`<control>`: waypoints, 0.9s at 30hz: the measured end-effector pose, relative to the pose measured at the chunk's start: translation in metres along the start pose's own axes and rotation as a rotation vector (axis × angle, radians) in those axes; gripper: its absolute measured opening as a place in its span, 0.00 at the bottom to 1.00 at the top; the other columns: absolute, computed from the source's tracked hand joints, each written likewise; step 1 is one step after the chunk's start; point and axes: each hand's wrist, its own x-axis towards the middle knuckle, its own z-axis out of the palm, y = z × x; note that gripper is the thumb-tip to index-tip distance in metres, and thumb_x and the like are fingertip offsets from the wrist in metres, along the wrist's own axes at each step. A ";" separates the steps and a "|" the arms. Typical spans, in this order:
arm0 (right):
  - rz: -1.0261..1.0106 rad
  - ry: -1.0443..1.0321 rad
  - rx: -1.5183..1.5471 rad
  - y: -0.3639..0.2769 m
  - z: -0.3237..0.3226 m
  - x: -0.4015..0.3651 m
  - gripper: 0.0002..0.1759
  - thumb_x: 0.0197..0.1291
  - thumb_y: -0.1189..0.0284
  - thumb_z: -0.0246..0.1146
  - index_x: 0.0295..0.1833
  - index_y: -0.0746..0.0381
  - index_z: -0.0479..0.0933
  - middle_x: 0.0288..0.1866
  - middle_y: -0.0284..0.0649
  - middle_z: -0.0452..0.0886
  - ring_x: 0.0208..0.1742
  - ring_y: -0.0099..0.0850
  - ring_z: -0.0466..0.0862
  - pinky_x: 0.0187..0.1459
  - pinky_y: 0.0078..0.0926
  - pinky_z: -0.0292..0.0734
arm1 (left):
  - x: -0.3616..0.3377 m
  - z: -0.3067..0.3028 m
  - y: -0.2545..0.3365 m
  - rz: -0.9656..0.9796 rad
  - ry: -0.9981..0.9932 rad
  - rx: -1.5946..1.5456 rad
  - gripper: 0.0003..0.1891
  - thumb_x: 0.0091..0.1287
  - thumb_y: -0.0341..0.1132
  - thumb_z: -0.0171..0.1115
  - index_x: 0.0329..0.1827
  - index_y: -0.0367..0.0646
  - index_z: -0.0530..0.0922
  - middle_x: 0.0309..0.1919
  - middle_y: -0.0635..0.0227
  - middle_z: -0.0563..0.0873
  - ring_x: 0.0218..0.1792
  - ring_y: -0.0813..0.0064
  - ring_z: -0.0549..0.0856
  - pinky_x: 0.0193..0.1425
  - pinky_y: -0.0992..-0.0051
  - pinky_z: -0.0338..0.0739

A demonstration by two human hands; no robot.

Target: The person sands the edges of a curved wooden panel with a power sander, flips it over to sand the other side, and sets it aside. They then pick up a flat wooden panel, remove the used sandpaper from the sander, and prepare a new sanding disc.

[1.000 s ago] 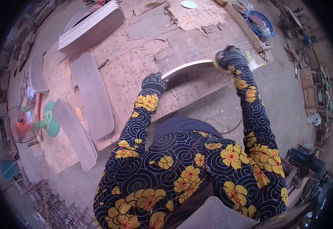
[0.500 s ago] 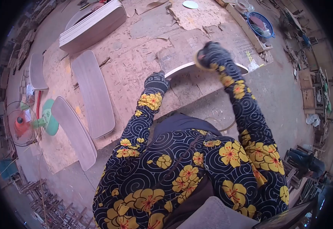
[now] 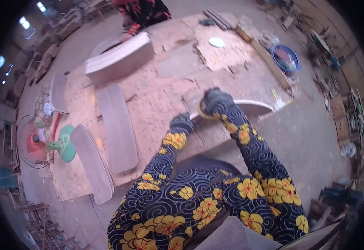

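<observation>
A curved wooden board (image 3: 253, 107) stands on its long edge near the front of the table, its pale upper edge arching to the right. My left hand (image 3: 182, 123), in a dark knit glove, is closed on the board's left end. My right hand (image 3: 216, 102), gloved too, is closed around a tan looped strip (image 3: 203, 111), which looks like sandpaper. It lies against the board's upper edge, close to my left hand. Both hands partly cover the board's left portion.
Curved boards (image 3: 117, 129) lie to the left, beside a green-based fan (image 3: 67, 143). A stack of curved boards (image 3: 121, 58) stands at the back, with another person (image 3: 142, 14) behind it. A blue basket (image 3: 285, 58) and wooden rail (image 3: 269, 62) are at right.
My right hand has slid left along the board's edge, from its middle toward my left hand. The view has tilted up, bringing another person into sight. My left hand keeps its grip.
</observation>
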 end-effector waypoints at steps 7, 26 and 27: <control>0.316 0.158 -0.166 0.156 -0.043 -0.023 0.24 0.52 0.57 0.63 0.47 0.66 0.78 0.46 0.56 0.83 0.48 0.49 0.83 0.51 0.41 0.78 | -0.002 -0.010 0.004 0.003 -0.045 0.007 0.27 0.65 0.54 0.58 0.56 0.40 0.77 0.50 0.53 0.85 0.54 0.55 0.83 0.60 0.60 0.75; 0.235 0.422 -0.170 0.151 0.004 -0.026 0.23 0.55 0.57 0.62 0.47 0.65 0.76 0.41 0.54 0.82 0.44 0.50 0.83 0.46 0.46 0.79 | 0.006 -0.024 0.003 0.036 -0.155 0.012 0.24 0.63 0.49 0.60 0.58 0.45 0.77 0.51 0.55 0.84 0.55 0.58 0.82 0.60 0.62 0.75; 0.475 0.255 -0.054 0.150 -0.032 -0.039 0.30 0.52 0.58 0.65 0.56 0.66 0.73 0.53 0.58 0.78 0.51 0.52 0.82 0.55 0.42 0.77 | 0.006 -0.022 0.003 0.043 -0.125 0.005 0.23 0.62 0.47 0.59 0.56 0.44 0.78 0.49 0.55 0.85 0.53 0.58 0.83 0.59 0.61 0.76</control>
